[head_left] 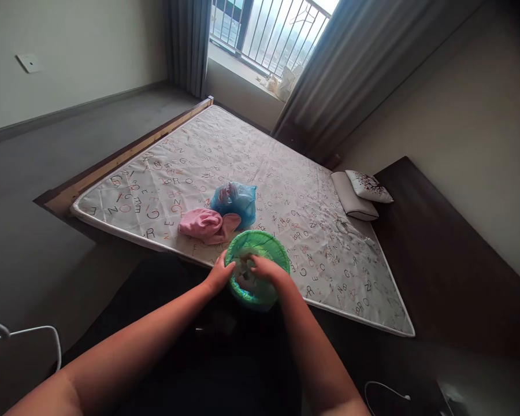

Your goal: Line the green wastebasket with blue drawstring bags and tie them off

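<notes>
A small round bin lined with a green plastic bag (260, 245) sits at the near edge of the mattress (294, 190). My left hand (219, 274) grips its left rim from outside. My right hand (266, 268) reaches over the rim into the bin, fingers curled on something pale that I cannot make out. Just beyond the bin lie a pink cloth (205, 224) and a crumpled blue plastic bag (234, 201) with something inside.
The mattress, printed with letters, lies on a low wooden frame (112, 164). Two small pillows (359, 193) rest at its right edge. Grey curtains (355, 69) flank a barred window. A white wire hanger (30, 335) and a white cable (385, 390) lie near me.
</notes>
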Tool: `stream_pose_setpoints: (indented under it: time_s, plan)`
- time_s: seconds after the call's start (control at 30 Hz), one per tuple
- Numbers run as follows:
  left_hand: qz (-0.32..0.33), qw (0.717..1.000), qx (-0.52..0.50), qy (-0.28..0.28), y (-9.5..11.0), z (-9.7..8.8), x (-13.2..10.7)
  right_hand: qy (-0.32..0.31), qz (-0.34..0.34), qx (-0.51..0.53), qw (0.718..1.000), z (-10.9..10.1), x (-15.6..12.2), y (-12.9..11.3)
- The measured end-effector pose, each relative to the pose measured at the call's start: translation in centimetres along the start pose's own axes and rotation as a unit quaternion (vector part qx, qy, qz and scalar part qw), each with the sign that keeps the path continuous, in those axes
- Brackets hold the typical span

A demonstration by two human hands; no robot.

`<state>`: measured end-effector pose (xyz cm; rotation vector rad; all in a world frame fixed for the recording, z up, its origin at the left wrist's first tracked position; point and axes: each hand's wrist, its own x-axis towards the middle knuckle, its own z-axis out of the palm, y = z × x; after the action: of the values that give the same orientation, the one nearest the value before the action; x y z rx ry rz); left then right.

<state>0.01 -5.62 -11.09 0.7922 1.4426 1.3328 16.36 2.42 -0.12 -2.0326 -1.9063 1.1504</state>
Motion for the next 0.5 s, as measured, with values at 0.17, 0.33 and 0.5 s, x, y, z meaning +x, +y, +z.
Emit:
stream_pose_setpoints:
  time_s: [0.17,0.33,0.5]
  plan:
    - [-0.046,0.994,-0.091,-0.037,2.6,-0.7,-0.3,0.246,-0.153,0.233,0.928,-5.0,-3.5,8.9]
    - [-0.065,0.981,-0.182,-0.024,5.0,-1.2,-0.1,0.248,0.081,0.486,0.834,-1.3,-5.8,15.4]
    - [-0.154,0.963,-0.210,0.066,5.8,-1.9,1.3,0.058,0.058,0.569,0.818,2.6,-6.3,15.0]
